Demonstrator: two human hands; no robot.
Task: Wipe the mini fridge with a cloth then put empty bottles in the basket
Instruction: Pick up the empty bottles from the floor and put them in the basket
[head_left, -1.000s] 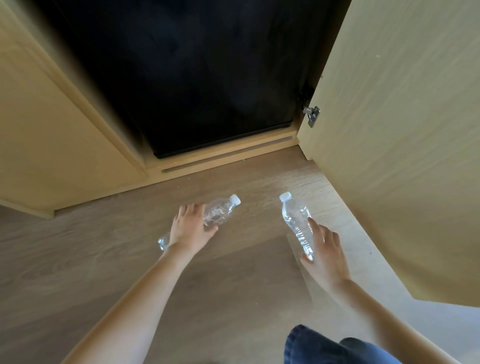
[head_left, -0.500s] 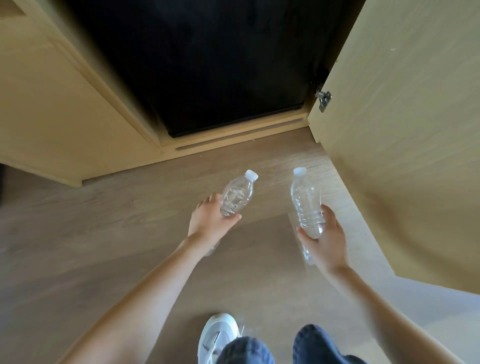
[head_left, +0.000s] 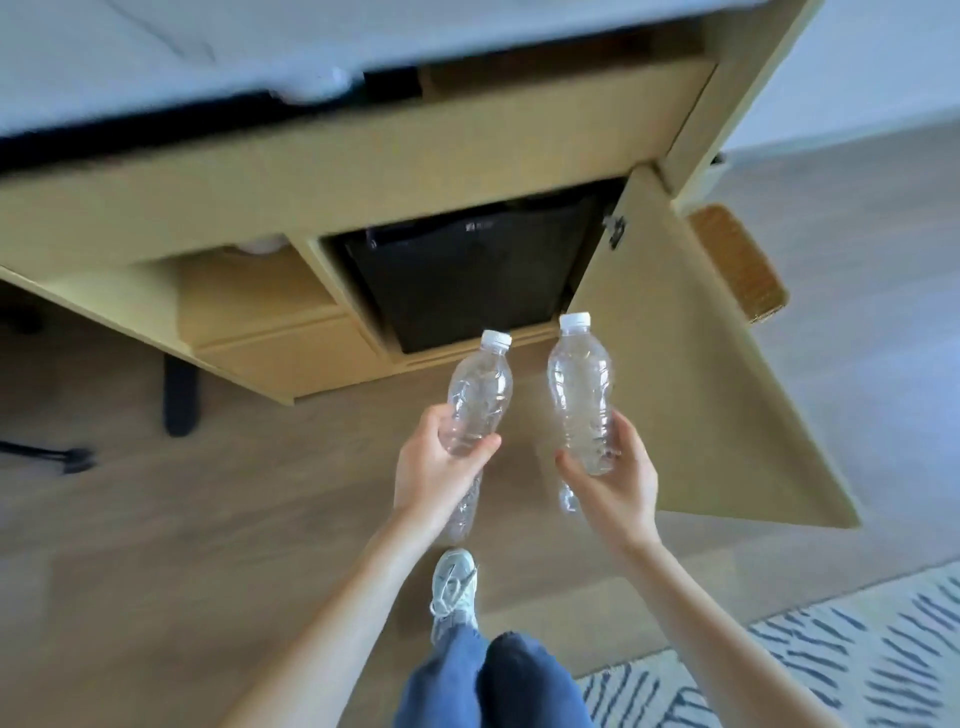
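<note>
Above the pale wood floor (head_left: 156, 545), near the open cabinet, you hold two clear, empty plastic bottles with white caps. Your left hand (head_left: 434, 467) has fingers and thumb clamped round the lower body of the left bottle (head_left: 478, 395); your right hand (head_left: 615, 480) has fingers curled shut on the base of the right bottle (head_left: 579, 395). Both caps point to the far side, toward the black mini fridge (head_left: 467, 280) set in the cabinet recess. Light wooden cabinet door (head_left: 691, 374) stands open at right, just beside the right bottle.

A woven brown object (head_left: 737, 265) shows past the door edge, far right; likely the basket, cannot confirm. No cloth visible.

Judgement: bottle-carrying step in hand; drop-off not yet done.

Risks:
- Thin walls are crushed already; squeeze harder and a bottle may buckle and slip.
- Swinging right, the bottle may knock the door.
- Door blocks the direct path; step round it.
</note>
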